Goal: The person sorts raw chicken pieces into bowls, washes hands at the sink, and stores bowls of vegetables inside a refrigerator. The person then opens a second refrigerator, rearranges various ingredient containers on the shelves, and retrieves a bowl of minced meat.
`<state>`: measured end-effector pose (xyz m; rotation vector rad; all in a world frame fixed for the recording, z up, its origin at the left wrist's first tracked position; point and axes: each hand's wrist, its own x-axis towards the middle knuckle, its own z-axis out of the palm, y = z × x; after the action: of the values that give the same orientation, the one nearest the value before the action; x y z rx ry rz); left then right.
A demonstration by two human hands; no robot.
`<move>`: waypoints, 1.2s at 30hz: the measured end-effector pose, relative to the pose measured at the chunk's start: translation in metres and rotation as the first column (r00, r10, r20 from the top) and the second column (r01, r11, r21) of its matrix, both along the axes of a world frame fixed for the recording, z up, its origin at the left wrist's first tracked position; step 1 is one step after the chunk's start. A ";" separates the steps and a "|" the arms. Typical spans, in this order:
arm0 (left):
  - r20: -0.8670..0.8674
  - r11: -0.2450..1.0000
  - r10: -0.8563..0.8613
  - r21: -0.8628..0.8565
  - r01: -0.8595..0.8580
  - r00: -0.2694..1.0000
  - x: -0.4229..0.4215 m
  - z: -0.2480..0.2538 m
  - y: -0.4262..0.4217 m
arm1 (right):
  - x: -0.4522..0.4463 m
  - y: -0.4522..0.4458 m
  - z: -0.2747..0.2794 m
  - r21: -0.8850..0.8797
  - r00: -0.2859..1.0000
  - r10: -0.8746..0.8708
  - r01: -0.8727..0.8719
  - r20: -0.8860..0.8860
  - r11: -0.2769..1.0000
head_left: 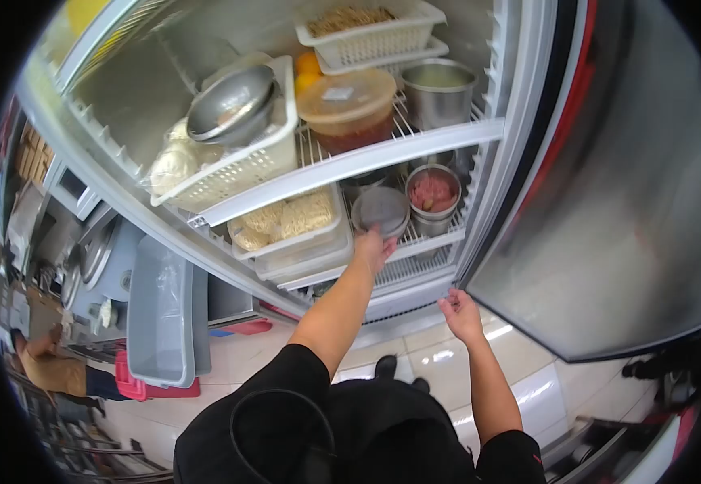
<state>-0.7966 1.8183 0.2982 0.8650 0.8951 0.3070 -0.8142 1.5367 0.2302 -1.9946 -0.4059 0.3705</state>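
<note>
My left hand (374,248) reaches into the lower part of an open fridge. Its fingers close on the near rim of a round container (380,208) with a translucent top; part of the grip is hidden. Just right of it stands a metal pot (433,219) with pink, raw-looking meat (433,194) inside. To the left, a white tray (322,232) holds bundles of pale noodles (306,214). My right hand (462,315) hangs low by the fridge's front edge, fingers loosely bent and apart, holding nothing.
Above, the fridge shelf (358,168) bears a white basket (229,171) with metal bowls, a lidded tub (346,105) and a steel pot (437,89). The fridge door (608,210) stands open at right. Grey bins (165,315) and another person (64,371) are at left.
</note>
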 end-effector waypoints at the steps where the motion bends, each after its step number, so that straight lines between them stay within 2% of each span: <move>1: 0.010 1.000 0.009 0.015 -0.009 1.000 0.001 0.005 -0.001 | 0.007 0.004 0.023 0.022 1.000 -0.002 0.001 0.008 1.000; 3: 0.019 0.997 0.067 0.039 -0.068 0.998 0.002 0.008 -0.005 | 0.009 0.007 0.067 0.064 1.000 -0.007 0.006 0.011 0.998; 4: 0.021 0.994 0.095 0.047 -0.096 0.995 0.003 0.010 -0.009 | 0.014 0.009 0.081 0.080 0.996 0.000 -0.007 0.087 0.997; 7: 0.124 0.990 0.103 0.085 -0.114 0.987 -0.006 0.014 -0.017 | 0.018 0.017 0.141 0.196 0.992 -0.002 -0.023 0.128 0.980; 11: 0.131 0.988 0.146 0.029 -0.151 0.981 -0.007 0.012 -0.018 | 0.027 0.029 0.182 0.221 0.972 0.041 -0.093 0.230 0.971; 13: 0.174 0.981 0.183 0.032 -0.191 0.968 -0.004 0.008 -0.017 | 0.029 0.035 0.184 0.235 0.964 0.051 -0.115 0.261 0.965; 16: 0.222 0.972 0.219 0.034 -0.232 0.950 -0.004 -0.011 -0.024 | 0.030 0.042 0.172 0.164 0.932 0.078 -0.143 0.354 0.976; 17: 0.245 0.968 0.234 0.036 -0.250 0.941 -0.002 -0.015 -0.022 | 0.024 0.045 0.179 0.149 0.944 0.093 -0.146 0.316 0.978; 20: 0.256 0.986 0.159 0.000 -0.165 0.954 -0.012 0.003 -0.025 | 0.017 0.047 0.165 0.124 0.973 0.096 -0.124 0.210 0.984; 23: 0.272 0.976 0.213 -0.024 -0.214 0.939 -0.011 0.008 -0.030 | 0.017 0.049 0.150 0.136 0.979 0.126 -0.148 0.163 0.980; 27: 0.193 0.983 0.179 -0.004 -0.182 0.965 -0.016 0.010 -0.030 | 0.018 0.043 0.144 0.121 0.971 0.131 -0.157 0.200 0.980; 31: 0.184 0.992 0.120 0.005 -0.123 0.976 -0.018 0.011 -0.019 | 0.015 0.035 0.139 0.132 0.992 0.092 -0.103 0.085 0.986; 36: 0.066 0.973 0.229 -0.022 -0.228 0.971 -0.014 0.021 -0.025 | 0.009 0.023 0.105 0.124 0.996 0.074 -0.079 0.047 0.989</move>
<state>-0.8101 1.7937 0.3196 0.7345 0.9337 0.5270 -0.8052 1.5600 0.3350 -1.8706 -0.5210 0.3428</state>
